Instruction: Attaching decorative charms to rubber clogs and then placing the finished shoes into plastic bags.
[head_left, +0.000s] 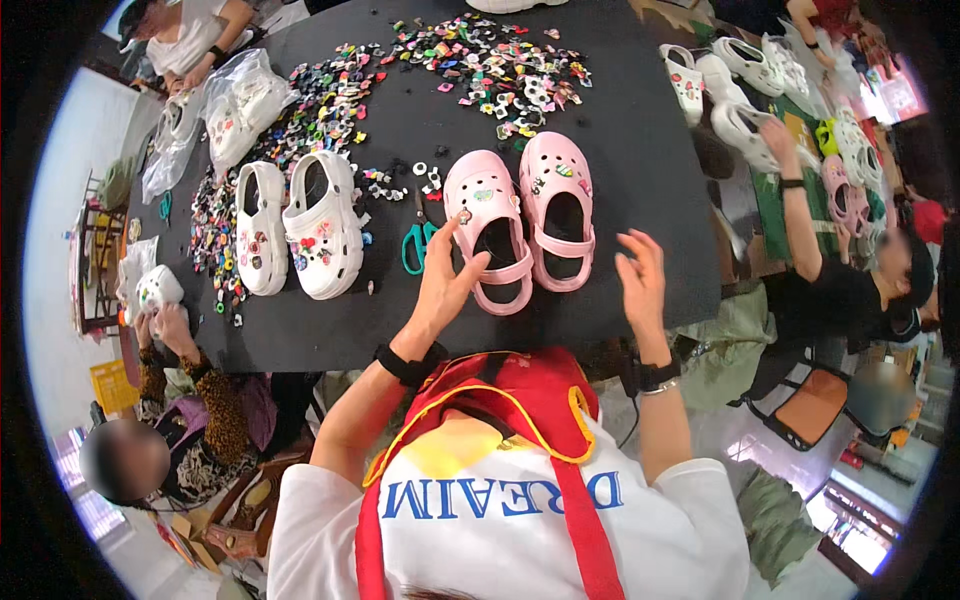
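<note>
Pink clogs (pixel 495 212) are set side by side on the dark table (pixel 650 140), heels toward its near edge. Charms (pixel 564 171) are seated on both toe tops, and a side charm (pixel 465 215) is seen on the outer side of the left clog of the pair.

The left hand (pixel 441 285) is held open beside that clog, thumb and fingers parted; whether it is touched cannot be told, and no grip is seen. The right hand (pixel 642 285) is open and empty, near the other clog, with a strip of table between.

Any pressing on a charm is best done with a fingertip pad, straight down, while the sole is steadied by the other hand. At the side charm, the wall should be backed from inside, since soft foam would probably give. If a clog is lifted, its body should be gripped rather than the strap (pixel 508 274), which could swing. The scissors (pixel 414 248), just beside the left hand, would be better slid toward the white clogs (pixel 330 225), and the loose charms (pixel 490 70) should be kept apart from the pair.
</note>
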